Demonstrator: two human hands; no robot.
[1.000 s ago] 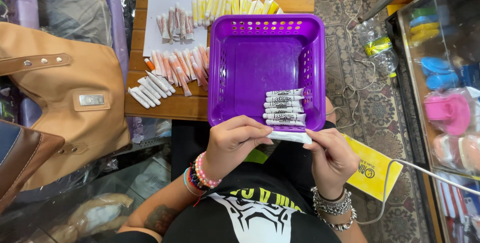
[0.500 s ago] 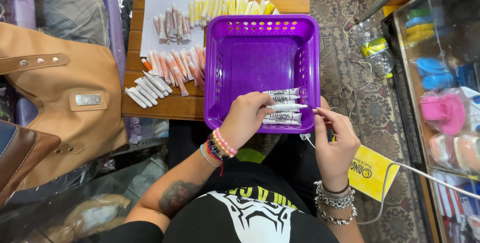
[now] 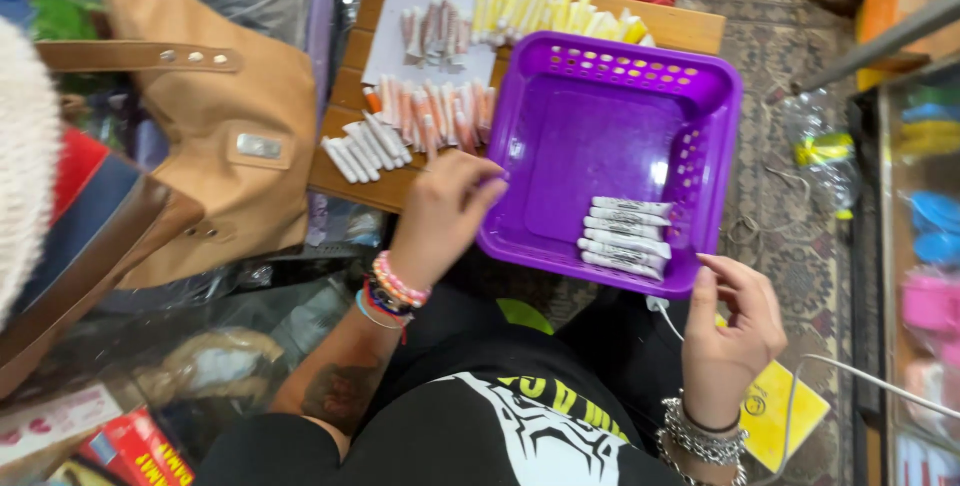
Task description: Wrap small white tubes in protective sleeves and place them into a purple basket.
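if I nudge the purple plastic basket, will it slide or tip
The purple perforated plastic basket probably slides easily: it holds only a few small white tubes, so likely light. It overhangs the wooden table toward the lap, so it might tip.

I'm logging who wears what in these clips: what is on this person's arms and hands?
Both arms are bare. The left hand has a stack of beaded bracelets at the wrist, pink, dark and turquoise, with a tattoo on the forearm. The right hand has silver chain bracelets and a dark band.
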